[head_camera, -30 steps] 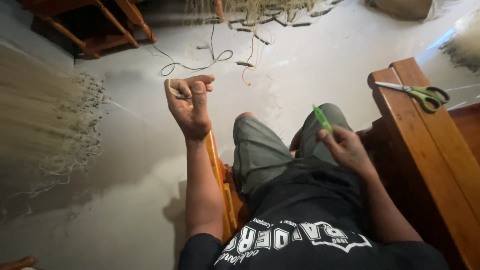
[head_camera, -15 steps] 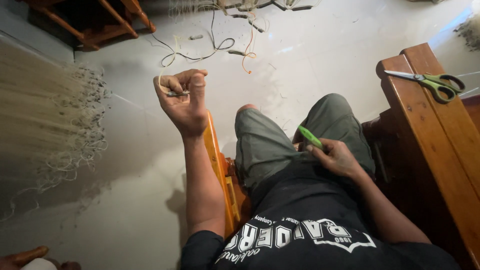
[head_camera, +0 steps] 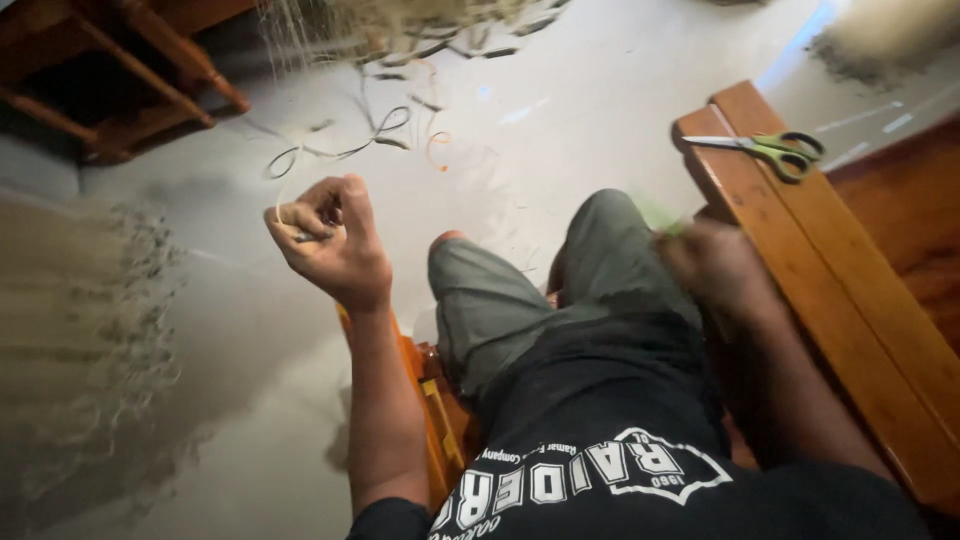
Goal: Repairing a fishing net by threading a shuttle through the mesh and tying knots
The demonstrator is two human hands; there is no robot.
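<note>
My left hand point(head_camera: 328, 240) stays raised, pinching a thin pale fibre strand point(head_camera: 283, 205). My right hand point(head_camera: 712, 268) has moved toward the wooden bench point(head_camera: 800, 270), blurred; I cannot tell its grip. The green scissors point(head_camera: 775, 150) lie untouched.

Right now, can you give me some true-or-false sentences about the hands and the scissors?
1. The left hand is raised and curled around a thin pale strand. True.
2. The scissors have red handles. False: the handles are green.
3. The scissors lie on the wooden bench, with no hand touching them. True.
4. The right hand is sharp and clear in the picture. False: it is blurred, low beside the knee, with a bit of something green by it.
5. The floor is covered in carpet. False: it is smooth and pale, with loose scraps lying on it.
</note>
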